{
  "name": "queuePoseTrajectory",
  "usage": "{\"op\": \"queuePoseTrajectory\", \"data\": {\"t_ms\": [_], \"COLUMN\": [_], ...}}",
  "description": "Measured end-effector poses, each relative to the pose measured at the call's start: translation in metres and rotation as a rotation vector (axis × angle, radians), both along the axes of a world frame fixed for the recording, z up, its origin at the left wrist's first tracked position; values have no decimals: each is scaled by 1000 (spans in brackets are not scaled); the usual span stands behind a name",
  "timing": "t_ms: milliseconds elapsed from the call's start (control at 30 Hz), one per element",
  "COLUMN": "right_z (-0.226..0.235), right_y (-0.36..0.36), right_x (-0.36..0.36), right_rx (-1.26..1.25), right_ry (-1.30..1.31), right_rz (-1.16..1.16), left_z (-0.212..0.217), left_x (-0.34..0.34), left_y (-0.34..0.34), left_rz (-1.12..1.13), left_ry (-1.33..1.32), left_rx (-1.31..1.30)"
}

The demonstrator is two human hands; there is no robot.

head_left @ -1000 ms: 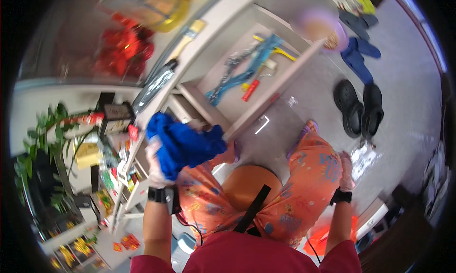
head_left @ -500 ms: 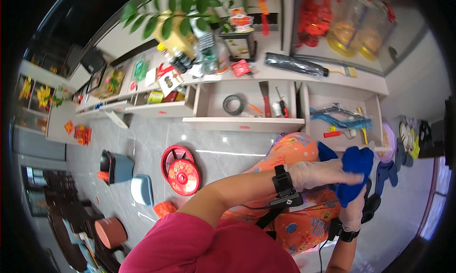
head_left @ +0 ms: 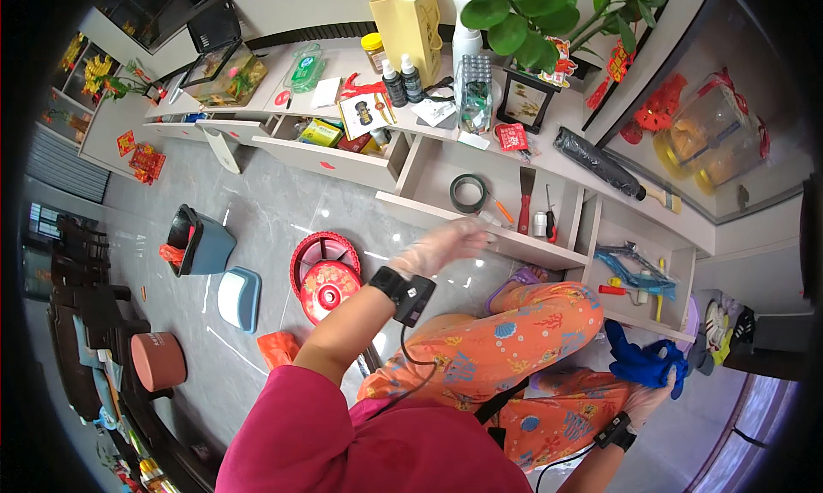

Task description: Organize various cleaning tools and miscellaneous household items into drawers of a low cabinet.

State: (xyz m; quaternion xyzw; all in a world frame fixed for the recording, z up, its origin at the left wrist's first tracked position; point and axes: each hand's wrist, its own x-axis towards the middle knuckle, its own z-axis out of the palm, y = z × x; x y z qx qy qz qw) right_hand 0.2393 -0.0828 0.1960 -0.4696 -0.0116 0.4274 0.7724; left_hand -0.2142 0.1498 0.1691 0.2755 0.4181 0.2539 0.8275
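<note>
My right hand [head_left: 645, 400] is closed around a pair of dark blue work gloves [head_left: 643, 356], whose limp fingers hang over beside my right knee, by the rightmost drawer. Away from them, my left hand [head_left: 441, 246] reaches out over the floor, fingers extended and slightly blurred, just in front of the middle drawer [head_left: 429, 206]. Nothing shows in it. Thin, pale see-through gloves cover both hands. Inside that pulled-out drawer lie a roll of dark green tape [head_left: 468, 193], a red-handled scraper [head_left: 525, 206] and a red-handled screwdriver [head_left: 551, 223].
The rightmost drawer [head_left: 643, 317] stands out too, holding a blue plastic-wrapped item [head_left: 634, 274] and a small red-handled roller [head_left: 613, 291]. On the cabinet top sit a black-wrapped bundle [head_left: 598, 161] and a brush [head_left: 662, 198]. A red lidded tray [head_left: 330, 291] and a bin [head_left: 203, 240] stand on the floor.
My left hand has left the blue gloves and swung left toward the middle drawer. The gloves have moved lower in my right hand. The whole view has shifted.
</note>
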Motion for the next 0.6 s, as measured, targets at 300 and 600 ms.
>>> {"op": "queuePoseTrajectory", "data": {"t_ms": [300,600], "right_z": [26,26], "right_y": [19,8], "right_x": [-33,-33], "right_rx": [70,28], "right_ry": [-148,-85], "right_rz": [23,1], "left_z": [2,51], "left_x": [-22,93], "left_y": [35,60], "left_rz": [79,-452], "left_ry": [315,462], "left_rx": [197,530]}}
